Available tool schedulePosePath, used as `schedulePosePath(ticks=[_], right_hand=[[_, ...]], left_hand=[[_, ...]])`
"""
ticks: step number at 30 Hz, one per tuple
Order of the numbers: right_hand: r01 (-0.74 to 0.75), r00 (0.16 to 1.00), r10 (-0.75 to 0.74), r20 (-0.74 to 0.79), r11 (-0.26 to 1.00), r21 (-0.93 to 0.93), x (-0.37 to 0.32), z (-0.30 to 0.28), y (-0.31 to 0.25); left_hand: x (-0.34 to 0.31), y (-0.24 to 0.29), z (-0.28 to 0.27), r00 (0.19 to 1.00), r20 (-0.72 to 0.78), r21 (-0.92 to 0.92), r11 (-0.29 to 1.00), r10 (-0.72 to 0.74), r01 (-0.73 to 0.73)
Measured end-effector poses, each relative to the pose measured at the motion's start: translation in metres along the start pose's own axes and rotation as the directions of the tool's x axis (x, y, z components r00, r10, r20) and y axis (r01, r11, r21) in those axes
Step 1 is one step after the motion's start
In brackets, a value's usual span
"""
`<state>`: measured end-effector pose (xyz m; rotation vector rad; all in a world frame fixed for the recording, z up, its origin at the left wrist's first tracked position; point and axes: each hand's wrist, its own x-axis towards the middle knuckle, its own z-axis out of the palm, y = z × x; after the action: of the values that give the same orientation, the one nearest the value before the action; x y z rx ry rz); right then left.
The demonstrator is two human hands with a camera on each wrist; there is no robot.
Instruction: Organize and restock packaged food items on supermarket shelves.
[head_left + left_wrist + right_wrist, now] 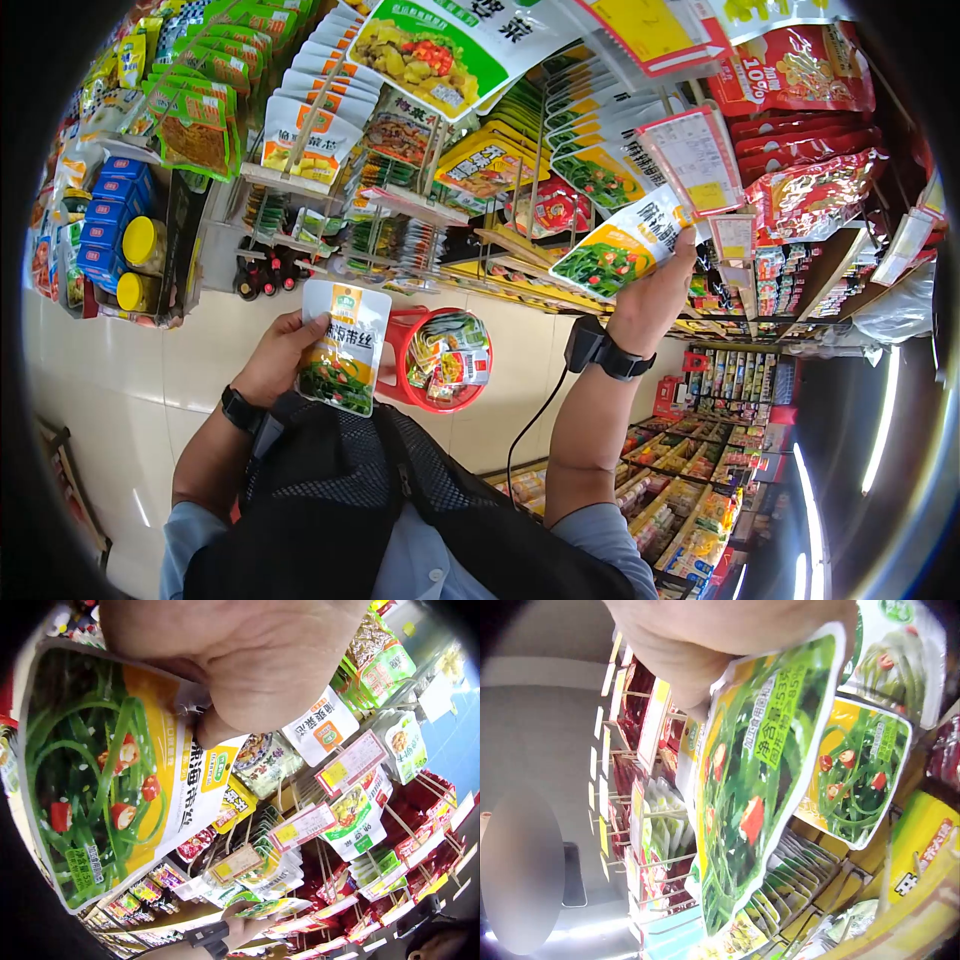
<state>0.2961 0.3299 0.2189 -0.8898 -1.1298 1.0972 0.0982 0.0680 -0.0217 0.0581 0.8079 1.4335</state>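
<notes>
My left hand (275, 352) grips a white, yellow and green pouch of shredded seaweed (345, 350), thumb over its front. In the left wrist view this seaweed pouch (97, 780) shows green strands and red chili pieces. At the rack, my right hand (652, 292) pinches a second seaweed pouch (612, 255) by its edge. The right wrist view has that pouch (761, 776) tilted, with part of its top hidden by the hand. Right behind it hang matching pouches (859, 776) on the rack.
A red basket (402, 345) holding several packets stands on the tiled floor (190, 375) by my left hand. Hooks with pouches and price tags (690, 155) line the rack ahead. Blue boxes (110, 222) and yellow-lidded jars (143, 243) stand at left.
</notes>
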Motion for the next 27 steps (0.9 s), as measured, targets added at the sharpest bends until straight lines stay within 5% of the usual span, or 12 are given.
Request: schedulePosePath(ticks=[8,16,27], right_hand=[[0.051,0.996,-0.054,0.076,0.998,0.036,0.008,0.005,-0.002],[-0.054,0.998,0.051,0.046,0.997,0.061,0.009,-0.003,0.006],[0.096,0.995,-0.096,-0.012,0.995,0.041,0.007,-0.001,0.002]], left_hand=[[0.001,-0.004,-0.008,1.0,-0.021,-0.006,1.0,-0.021,0.021],[-0.002,0.005,-0.004,1.0,0.002,0.0,1.0,-0.024,0.024],[0.01,0.013,-0.005,0.999,-0.003,0.001,0.999,-0.039,0.039]])
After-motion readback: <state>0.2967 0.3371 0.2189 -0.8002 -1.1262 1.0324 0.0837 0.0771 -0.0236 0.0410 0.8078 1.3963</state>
